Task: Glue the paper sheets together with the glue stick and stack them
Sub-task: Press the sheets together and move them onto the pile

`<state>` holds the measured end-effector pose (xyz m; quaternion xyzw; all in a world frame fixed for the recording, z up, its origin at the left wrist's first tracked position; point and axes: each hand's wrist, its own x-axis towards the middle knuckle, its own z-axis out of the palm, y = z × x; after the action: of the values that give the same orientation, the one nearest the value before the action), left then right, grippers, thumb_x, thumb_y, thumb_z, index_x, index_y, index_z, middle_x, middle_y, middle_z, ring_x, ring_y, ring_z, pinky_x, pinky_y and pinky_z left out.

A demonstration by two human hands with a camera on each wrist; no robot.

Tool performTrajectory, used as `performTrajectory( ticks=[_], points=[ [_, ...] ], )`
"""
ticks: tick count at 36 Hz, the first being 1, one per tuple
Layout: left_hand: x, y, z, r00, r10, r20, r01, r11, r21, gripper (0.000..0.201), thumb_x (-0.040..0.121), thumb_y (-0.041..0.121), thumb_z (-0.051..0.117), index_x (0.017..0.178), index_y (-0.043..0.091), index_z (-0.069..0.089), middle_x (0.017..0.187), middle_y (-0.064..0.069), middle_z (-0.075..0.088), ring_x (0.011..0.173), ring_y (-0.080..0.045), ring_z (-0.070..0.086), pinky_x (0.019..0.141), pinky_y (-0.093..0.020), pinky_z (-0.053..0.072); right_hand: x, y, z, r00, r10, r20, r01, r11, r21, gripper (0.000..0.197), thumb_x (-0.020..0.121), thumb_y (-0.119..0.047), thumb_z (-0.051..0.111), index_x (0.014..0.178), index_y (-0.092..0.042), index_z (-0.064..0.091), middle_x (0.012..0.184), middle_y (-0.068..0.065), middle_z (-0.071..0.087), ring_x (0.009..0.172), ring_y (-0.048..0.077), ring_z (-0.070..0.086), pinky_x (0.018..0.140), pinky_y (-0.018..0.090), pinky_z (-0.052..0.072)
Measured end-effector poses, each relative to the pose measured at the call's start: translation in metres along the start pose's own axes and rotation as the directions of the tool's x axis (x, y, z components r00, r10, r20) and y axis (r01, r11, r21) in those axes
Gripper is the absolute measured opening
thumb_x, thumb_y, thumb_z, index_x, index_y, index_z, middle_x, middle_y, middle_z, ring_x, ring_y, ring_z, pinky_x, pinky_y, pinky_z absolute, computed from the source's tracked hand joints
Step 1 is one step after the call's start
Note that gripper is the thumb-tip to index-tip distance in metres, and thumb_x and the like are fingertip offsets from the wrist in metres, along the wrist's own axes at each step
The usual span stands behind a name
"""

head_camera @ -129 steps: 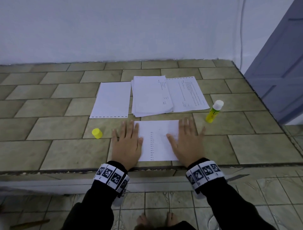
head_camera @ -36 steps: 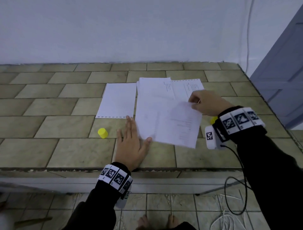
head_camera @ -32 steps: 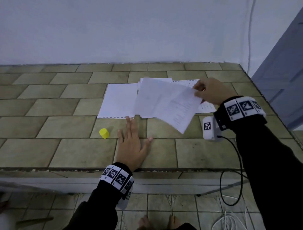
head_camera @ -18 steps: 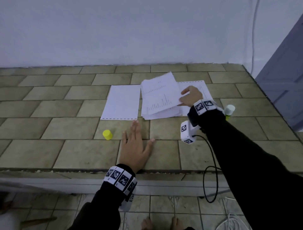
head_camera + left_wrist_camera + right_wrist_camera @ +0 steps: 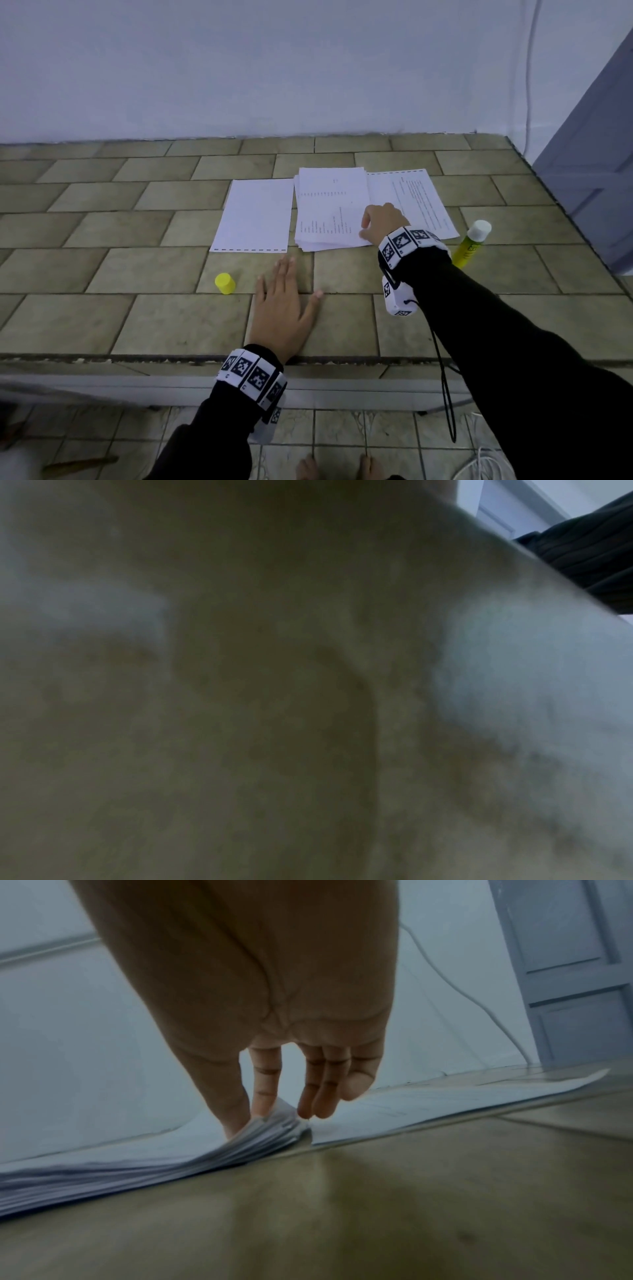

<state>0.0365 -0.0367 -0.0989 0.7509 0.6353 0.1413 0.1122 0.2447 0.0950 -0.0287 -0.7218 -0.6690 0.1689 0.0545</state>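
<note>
1. The right hand (image 5: 380, 222) reaches to the near right corner of the stack of paper sheets (image 5: 329, 205). In the right wrist view its thumb and forefinger pinch the lifted corner of the top sheets, while the other fingers (image 5: 322, 1093) hang straight beside the stack's edge.
2. The left hand (image 5: 282, 308) lies flat and open on the tiled counter (image 5: 102, 274), fingers straight, palm down, near the counter's front edge. The left wrist view is dark and blurred.
3. The stack sits toward the back of the counter, between 2 single sheets: a blank sheet (image 5: 255, 214) just to its left and a printed sheet (image 5: 416, 198) partly under its right side.
4. The glue stick (image 5: 472, 243), yellow with a white end, is right of the right wrist, near the printed sheet's corner.
5. The yellow cap (image 5: 224, 283) stands just left of the left hand.
</note>
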Motion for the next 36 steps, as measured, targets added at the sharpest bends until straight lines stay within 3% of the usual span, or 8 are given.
performTrajectory(
  ticks=[6,11,15,20,24,30,34,36],
  points=[
    [0.000,-0.002,0.000,1.000,0.005,-0.011,-0.005,1.000,-0.027,0.088,0.089,0.068,0.005,0.157,0.012,0.014,0.165,-0.003,0.013,0.152,-0.017,0.006,0.123,-0.040,-0.002,-0.017,0.004,-0.005,0.978,-0.073,-0.197,0.084,0.995,0.051,0.014,0.093,-0.025,0.059,0.104,-0.018,0.061,0.122,0.010,0.046,0.112,0.026,0.047,0.088,0.036,0.044],
    [-0.002,-0.002,-0.007,0.999,0.018,-0.043,-0.023,0.992,-0.120,0.079,0.094,0.063,0.016,0.152,0.012,0.030,0.158,-0.003,0.032,0.146,-0.020,0.029,0.120,-0.040,0.021,-0.053,0.020,-0.027,0.821,-0.208,-0.531,0.319,0.939,0.125,0.020,0.088,-0.020,0.063,0.107,-0.016,0.060,0.119,0.005,0.052,0.110,0.024,0.049,0.092,0.038,0.039],
    [0.000,0.002,-0.031,0.999,-0.030,-0.010,0.028,0.985,-0.171,0.059,0.101,0.052,0.032,0.145,0.014,0.042,0.146,-0.004,0.051,0.128,-0.022,0.050,0.105,-0.038,0.042,-0.074,0.046,-0.044,0.717,-0.141,-0.682,0.258,0.963,0.072,0.034,0.081,-0.021,0.071,0.111,-0.014,0.058,0.117,0.009,0.055,0.106,0.029,0.052,0.089,0.042,0.040],
    [0.017,0.008,-0.082,0.997,-0.069,0.018,0.070,0.990,-0.123,0.041,0.100,0.047,0.043,0.132,0.024,0.053,0.121,0.008,0.066,0.102,-0.016,0.063,0.087,-0.036,0.051,-0.083,0.088,-0.047,0.781,0.096,-0.617,0.029,0.981,0.191,0.062,0.075,-0.029,0.076,0.127,-0.009,0.048,0.128,0.015,0.052,0.120,0.036,0.046,0.093,0.048,0.039],
    [0.044,0.006,-0.114,0.988,-0.150,0.038,0.153,0.985,-0.083,0.049,0.099,0.052,0.044,0.136,0.022,0.050,0.123,0.006,0.065,0.110,-0.018,0.060,0.093,-0.037,0.048,-0.085,0.112,-0.043,0.828,0.263,-0.495,-0.085,0.932,0.352,0.078,0.071,-0.031,0.082,0.132,-0.004,0.041,0.131,0.017,0.050,0.120,0.038,0.047,0.095,0.049,0.042],
    [0.100,-0.027,-0.104,0.946,-0.300,0.123,0.278,0.946,0.165,0.068,0.098,0.058,0.040,0.144,0.008,0.038,0.145,-0.013,0.046,0.129,-0.033,0.046,0.104,-0.047,0.040,-0.093,0.121,-0.031,0.879,0.376,-0.295,-0.166,0.819,0.550,0.067,0.078,-0.026,0.079,0.129,-0.003,0.041,0.125,0.016,0.056,0.110,0.033,0.056,0.080,0.034,0.041],
    [0.113,-0.038,-0.072,0.874,-0.437,0.211,0.367,0.880,0.302,0.086,0.095,0.066,0.040,0.156,0.012,0.011,0.164,-0.015,0.007,0.149,-0.037,0.010,0.118,-0.055,0.018,-0.095,0.119,-0.024,0.895,0.366,-0.255,-0.206,0.846,0.492,0.053,0.084,-0.024,0.073,0.125,0.000,0.047,0.120,0.019,0.057,0.108,0.034,0.054,0.076,0.031,0.035],
    [0.114,-0.043,-0.057,0.862,-0.461,0.213,0.389,0.869,0.305,0.090,0.092,0.070,0.041,0.156,0.015,0.008,0.163,-0.016,0.003,0.148,-0.040,0.006,0.118,-0.055,0.016,-0.095,0.118,-0.022,0.896,0.361,-0.259,-0.203,0.851,0.484,0.049,0.086,-0.020,0.071,0.125,0.000,0.049,0.120,0.019,0.058,0.109,0.035,0.054,0.077,0.031,0.035]
  ],
)
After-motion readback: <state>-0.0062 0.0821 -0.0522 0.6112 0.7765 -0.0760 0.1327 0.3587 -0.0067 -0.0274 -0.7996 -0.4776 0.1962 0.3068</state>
